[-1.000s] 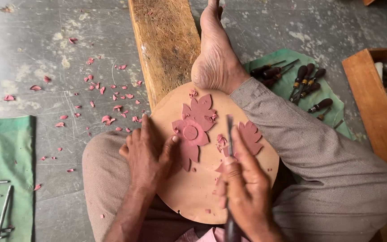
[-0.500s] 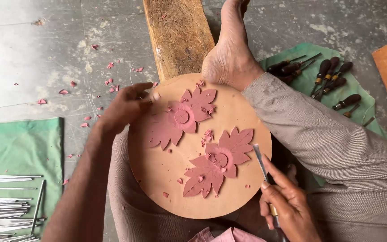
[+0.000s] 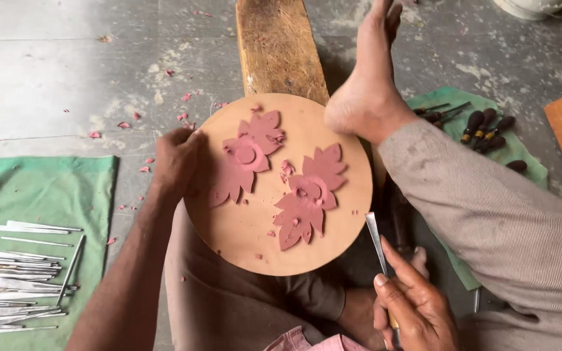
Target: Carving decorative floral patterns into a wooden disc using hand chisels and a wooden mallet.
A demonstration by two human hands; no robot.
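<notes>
The round wooden disc (image 3: 255,227) sits in the middle of the frame, propped on the seated person's lap, with two reddish clay flower reliefs (image 3: 281,179) on its face. The left hand (image 3: 175,159) grips the disc's left edge, fingers curled over the rim and closed on it. The right hand (image 3: 411,312), at the lower right, is closed around a slim metal blade tool (image 3: 376,244) whose tip points up toward the disc's lower right edge without touching it. A bare foot (image 3: 365,91) rests against the disc's upper right rim, and a rough wooden plank (image 3: 278,49) runs from under the top edge to the frame's top. Open grey floor (image 3: 66,84) with scattered clay shavings lies to the upper left. A green cloth (image 3: 40,195) with metal strips (image 3: 14,279) fills the lower left; another green cloth (image 3: 515,153) with dark-handled tools (image 3: 486,130) lies at right, partly hidden behind the trouser leg (image 3: 489,214). The tool's handle is hidden inside the fist, and the disc's lower edge overlaps the lap
</notes>
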